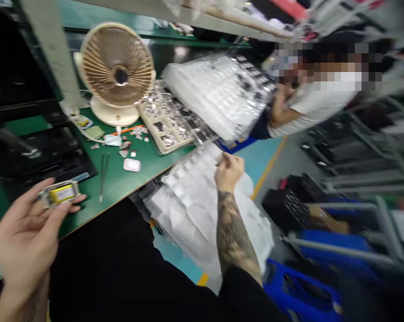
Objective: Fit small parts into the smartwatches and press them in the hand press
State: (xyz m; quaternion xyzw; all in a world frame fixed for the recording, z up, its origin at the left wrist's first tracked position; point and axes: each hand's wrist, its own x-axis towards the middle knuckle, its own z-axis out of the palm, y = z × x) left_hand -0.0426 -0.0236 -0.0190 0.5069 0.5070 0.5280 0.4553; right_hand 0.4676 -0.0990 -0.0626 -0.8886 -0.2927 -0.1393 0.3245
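Observation:
Between the fingertips and thumb of my left hand [29,228] is a small open device casing [75,188] with a yellow-wrapped battery [61,193] showing inside. It is held above the front edge of the green table [121,188]. My right hand [229,172] reaches out over a stack of translucent white plastic trays [195,201] beside the table. Its fingers are closed in a pinch; what is between them is blurred, and I cannot tell whether they touch the stack. A pair of tweezers [103,176] and a small pale casing part [132,165] lie on the table.
A desk fan [118,71] stands at the back, next to a cream compartment tray [168,145] of small parts. Behind it is a wrapped stack of clear trays [215,98]. Black equipment [48,152] sits at left. A co-worker [316,103] is at right, above blue crates [302,290].

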